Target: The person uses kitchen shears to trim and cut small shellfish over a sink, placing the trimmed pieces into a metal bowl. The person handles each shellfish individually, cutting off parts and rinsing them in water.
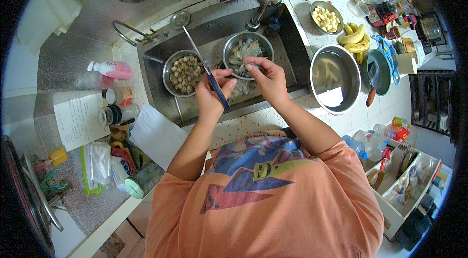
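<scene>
My left hand (214, 93) holds a long knife (217, 89) by its dark blue handle, the narrow blade pointing up and away over the sink (204, 42). My right hand (268, 79) pinches a small, pale piece, perhaps a shrimp, at the near rim of a steel bowl (272, 48) of greyish shrimp-like pieces (246, 49). Beside my left hand, a second steel bowl (166, 84) contains small round shellfish (184, 73). Under my hands, more translucent pieces (243, 90) lie on the sink bottom, partly hidden.
Right of the sink stand a large steel basin (313, 86) of water, bananas (354, 38), a bowl of pale peeled pieces (326, 19) and a green pan (382, 75). A faucet (261, 9) overhangs the sink. On the left are a pink pump bottle (113, 70), jars (120, 96) and papers (157, 133).
</scene>
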{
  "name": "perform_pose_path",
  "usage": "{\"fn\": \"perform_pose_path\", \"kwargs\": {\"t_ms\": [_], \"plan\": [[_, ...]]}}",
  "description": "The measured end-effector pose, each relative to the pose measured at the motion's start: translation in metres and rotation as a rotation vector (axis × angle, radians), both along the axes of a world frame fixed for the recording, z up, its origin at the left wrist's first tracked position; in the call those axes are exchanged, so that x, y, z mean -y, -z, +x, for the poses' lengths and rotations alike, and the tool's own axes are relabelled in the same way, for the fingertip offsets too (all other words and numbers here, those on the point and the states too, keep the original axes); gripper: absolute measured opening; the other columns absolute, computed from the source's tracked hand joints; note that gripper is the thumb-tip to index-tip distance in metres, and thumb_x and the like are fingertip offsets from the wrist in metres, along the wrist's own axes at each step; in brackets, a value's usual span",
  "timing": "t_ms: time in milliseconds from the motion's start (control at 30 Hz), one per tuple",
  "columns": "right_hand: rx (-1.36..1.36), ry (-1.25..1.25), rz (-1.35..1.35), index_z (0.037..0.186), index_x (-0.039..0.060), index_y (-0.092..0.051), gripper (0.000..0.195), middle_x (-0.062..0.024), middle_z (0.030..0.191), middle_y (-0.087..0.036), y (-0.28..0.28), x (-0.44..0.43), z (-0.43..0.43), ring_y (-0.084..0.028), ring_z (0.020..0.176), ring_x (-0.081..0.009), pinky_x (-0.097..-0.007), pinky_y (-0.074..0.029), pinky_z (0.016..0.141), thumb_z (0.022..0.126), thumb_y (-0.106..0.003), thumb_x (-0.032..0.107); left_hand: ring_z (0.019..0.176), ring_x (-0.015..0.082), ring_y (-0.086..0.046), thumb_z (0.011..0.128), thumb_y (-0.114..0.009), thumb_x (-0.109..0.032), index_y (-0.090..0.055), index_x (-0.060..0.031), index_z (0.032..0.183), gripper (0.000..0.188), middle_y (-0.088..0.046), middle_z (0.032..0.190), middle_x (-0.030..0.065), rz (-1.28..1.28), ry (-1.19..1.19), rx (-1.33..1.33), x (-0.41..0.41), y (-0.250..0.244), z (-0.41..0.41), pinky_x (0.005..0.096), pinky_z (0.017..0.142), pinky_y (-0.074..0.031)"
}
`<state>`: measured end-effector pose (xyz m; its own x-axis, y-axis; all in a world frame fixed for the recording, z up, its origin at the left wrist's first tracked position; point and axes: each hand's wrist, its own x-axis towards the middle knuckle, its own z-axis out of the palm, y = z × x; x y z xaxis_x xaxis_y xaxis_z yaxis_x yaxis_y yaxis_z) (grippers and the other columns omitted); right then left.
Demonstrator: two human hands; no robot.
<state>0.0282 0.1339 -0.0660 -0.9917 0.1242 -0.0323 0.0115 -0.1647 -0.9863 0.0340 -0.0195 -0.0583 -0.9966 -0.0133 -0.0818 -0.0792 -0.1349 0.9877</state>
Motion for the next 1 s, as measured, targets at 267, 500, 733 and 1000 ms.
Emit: {"fn": "perform_pose_path", "kwargs": {"t_ms": [267, 500, 733, 1000], "plan": [[-0.213, 0.047, 0.447, 0.096, 0.0020, -0.067, 0.018, -0.0123, 0.083, -0.065, -0.017, -0.002, 0.003, -0.063, 0.074, -0.0211, -0.0283, -0.048, 0.067, 0.078, -0.067, 0.006, 0.075, 0.0117, -0.063, 0.073, -0.071, 0.000, -0.058, -0.0005, 0.085, 0.019, -0.065, 0.080, 0.0062, -0.415, -0.011, -0.256, -0.011, -0.015, -0.011, 0.0255, 0.069, -0.050], [-0.212, -0.006, 0.583, 0.093, 0.0027, -0.068, 0.017, -0.0142, 0.081, -0.065, -0.024, -0.009, 0.008, -0.063, 0.074, -0.0248, -0.0304, -0.048, 0.066, 0.077, -0.068, 0.008, 0.071, 0.0129, -0.062, 0.068, -0.066, -0.001, -0.057, -0.0028, 0.081, 0.016, -0.064, 0.075, 0.0059, -0.302, -0.002, -0.186, -0.006, -0.010, -0.017, 0.0259, 0.067, -0.049], [-0.030, -0.036, 0.397, 0.093, 0.0008, -0.067, 0.017, -0.0126, 0.081, -0.067, -0.023, -0.003, 0.015, -0.063, 0.073, -0.0170, -0.0279, -0.048, 0.066, 0.079, -0.068, 0.010, 0.071, 0.0139, -0.064, 0.067, -0.065, 0.000, -0.057, -0.0020, 0.082, 0.017, -0.064, 0.076, 0.0062, -0.309, -0.006, -0.108, 0.000, -0.008, -0.023, 0.0259, 0.067, -0.049], [0.277, -0.046, 0.102, 0.098, -0.0017, -0.065, 0.018, -0.0010, 0.082, -0.063, -0.019, -0.007, 0.006, -0.052, 0.070, -0.0051, -0.0191, -0.042, 0.063, 0.085, -0.064, 0.011, 0.075, 0.0160, -0.065, 0.068, -0.071, -0.001, -0.058, -0.0012, 0.086, 0.022, -0.066, 0.080, 0.0086, -0.148, 0.072, -0.043, -0.004, -0.016, -0.019, 0.0271, 0.068, -0.051]]}}
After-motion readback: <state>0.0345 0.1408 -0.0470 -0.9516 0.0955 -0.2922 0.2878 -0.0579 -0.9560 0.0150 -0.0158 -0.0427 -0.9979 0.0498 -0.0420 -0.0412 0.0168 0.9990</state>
